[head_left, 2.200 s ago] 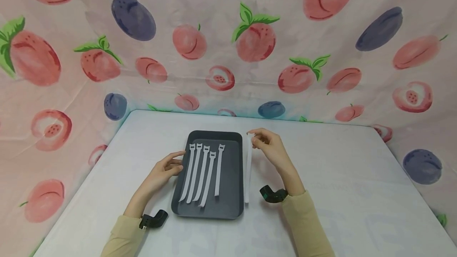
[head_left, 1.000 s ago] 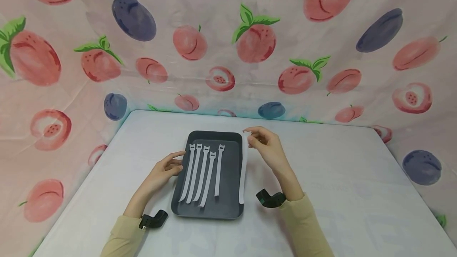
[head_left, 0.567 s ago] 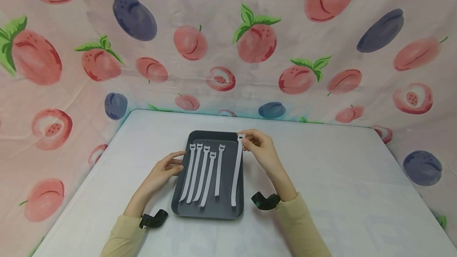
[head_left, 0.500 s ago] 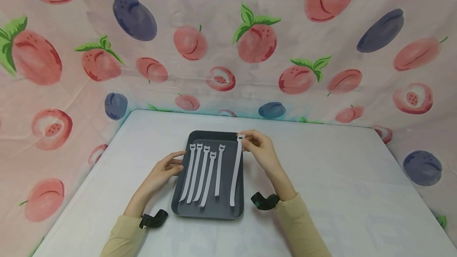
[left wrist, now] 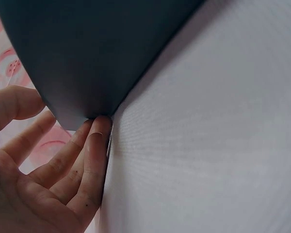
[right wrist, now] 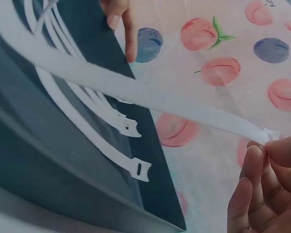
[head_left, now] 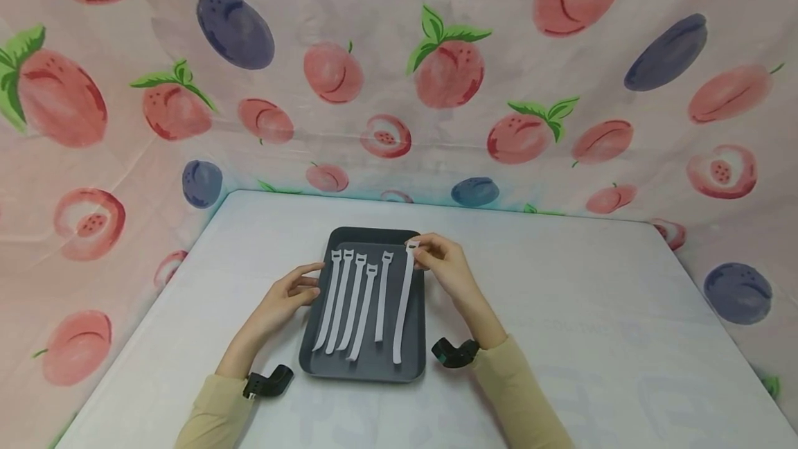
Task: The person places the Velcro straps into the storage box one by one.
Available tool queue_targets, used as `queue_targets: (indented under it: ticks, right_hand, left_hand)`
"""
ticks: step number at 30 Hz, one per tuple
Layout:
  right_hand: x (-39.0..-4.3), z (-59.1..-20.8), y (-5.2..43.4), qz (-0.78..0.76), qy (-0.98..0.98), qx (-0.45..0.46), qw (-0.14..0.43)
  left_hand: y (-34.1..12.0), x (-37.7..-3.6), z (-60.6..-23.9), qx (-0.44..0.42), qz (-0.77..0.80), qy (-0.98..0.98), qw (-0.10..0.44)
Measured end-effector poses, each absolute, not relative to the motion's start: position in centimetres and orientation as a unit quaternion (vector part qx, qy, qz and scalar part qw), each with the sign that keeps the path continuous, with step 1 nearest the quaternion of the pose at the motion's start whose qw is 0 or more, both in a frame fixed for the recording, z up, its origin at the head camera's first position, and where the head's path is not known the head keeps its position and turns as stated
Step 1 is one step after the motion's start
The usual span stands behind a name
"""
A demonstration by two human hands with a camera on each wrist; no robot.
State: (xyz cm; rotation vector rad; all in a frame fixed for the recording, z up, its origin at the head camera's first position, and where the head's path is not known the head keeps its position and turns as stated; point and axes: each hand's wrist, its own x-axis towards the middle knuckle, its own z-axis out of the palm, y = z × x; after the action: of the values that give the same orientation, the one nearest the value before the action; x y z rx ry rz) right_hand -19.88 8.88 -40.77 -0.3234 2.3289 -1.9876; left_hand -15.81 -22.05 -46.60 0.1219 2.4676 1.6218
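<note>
From the head camera, my right hand (head_left: 440, 265) pinches the slotted head of a white strap (head_left: 402, 303) above the far right corner of the dark tray (head_left: 368, 370), the strap's tail trailing down onto the tray floor; my left hand (head_left: 288, 296) rests with loose, straight fingers against the tray's left rim. The risk, as I judge it, is that the limp strap lands skewed across the five straps (head_left: 352, 303) already lying side by side left of it, or drapes over the tray's right rim, since only one end is held. The white table (head_left: 592, 310) runs right of the tray, and the peach-print cloth (head_left: 449, 68) hangs behind it. From the left wrist camera, my fingers (left wrist: 94, 145) touch the tray's corner (left wrist: 87, 58), steadying it; a nudge there could slide the tray. From the right wrist camera, my fingertips (right wrist: 262, 155) clamp the strap's head (right wrist: 269, 135) while the strap (right wrist: 136, 90) arcs above the tray, clear of the laid straps (right wrist: 121, 124); nothing stands between it and the tray floor.
</note>
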Motion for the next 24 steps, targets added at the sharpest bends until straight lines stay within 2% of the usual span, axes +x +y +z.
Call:
queue_targets:
  ticks: [24]
  right_hand:
    - [-20.0, -42.2, 8.0, -0.616, 0.779, -0.104, 0.048]
  left_hand:
    - [-21.9, -15.7, -46.3, 0.037, 0.547, 0.831, 0.094]
